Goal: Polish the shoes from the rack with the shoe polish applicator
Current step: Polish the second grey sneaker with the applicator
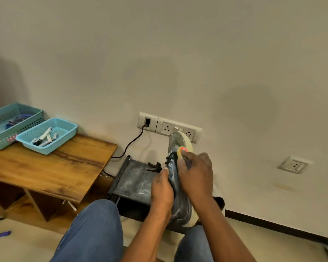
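The person holds one shoe between both hands, at about five o'clock of the view, above a low black rack that stands against the wall. The shoe is a sports type, with a dark grey upper that looks dusty or streaked with white, black laces that hang loose at ten o'clock from the shoe, and a pale yellowish sole that curves up at the toe. The toe points up toward the wall, at twelve o'clock, and the heel is low, near the knees in blue jeans. The left hand grips the shoe from its left side, fingers curled over the upper and the thumb stretched up along it. The right hand is closed on the shoe polish applicator, a small rounded piece with yellow and orange-red colour, which it presses on the upper near the laces; the fingers are bent round it and the wrist is turned inward. The top shelf of the rack is flat and dull, with white powdery marks. At nine o'clock stands a wooden worktop with a warm brown grain, and it carries two light blue plastic baskets with perforated walls, the nearer one with markers inside.
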